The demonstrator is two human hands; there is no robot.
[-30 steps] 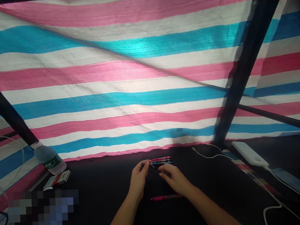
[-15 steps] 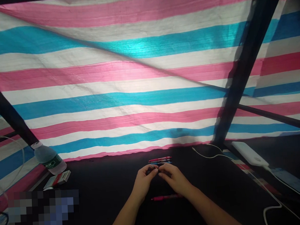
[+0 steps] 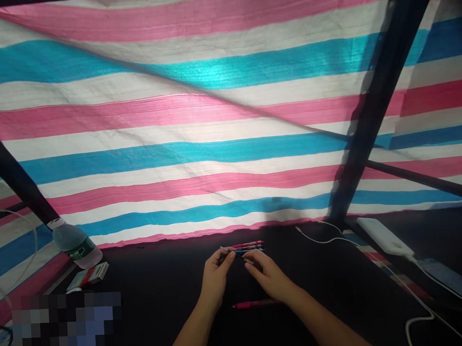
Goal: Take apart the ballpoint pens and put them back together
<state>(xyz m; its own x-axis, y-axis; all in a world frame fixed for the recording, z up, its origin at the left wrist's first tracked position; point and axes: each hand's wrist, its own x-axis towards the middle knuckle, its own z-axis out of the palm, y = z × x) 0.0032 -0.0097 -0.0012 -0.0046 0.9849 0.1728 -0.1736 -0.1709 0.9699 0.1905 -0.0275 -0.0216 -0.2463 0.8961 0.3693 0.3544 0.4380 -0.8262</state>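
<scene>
My left hand [image 3: 216, 271] pinches a thin dark pen [image 3: 239, 255] between thumb and fingers, with a pale tip poking out past the fingers on the left. The fingers of my right hand [image 3: 266, 273] are closed at the pen's other end; much of the pen is hidden by both hands. Just behind my fingertips, several red and blue pens [image 3: 253, 244] lie side by side on the dark tabletop [image 3: 163, 298]. Nearer to me, a single red pen [image 3: 252, 304] lies crosswise, its right end covered by my right forearm.
To the left stand a water bottle [image 3: 77, 245] and a small box [image 3: 89, 276]. A white power bank [image 3: 385, 236] with a cable [image 3: 421, 317] lies on the right, beside a phone-like slab [image 3: 452, 280]. Striped sheeting [image 3: 201, 184] hangs behind, between dark posts [image 3: 377, 110].
My left hand has shifted slightly left and up, away from my right hand. More of the thin dark pen now shows between them. The other pens stay put.
</scene>
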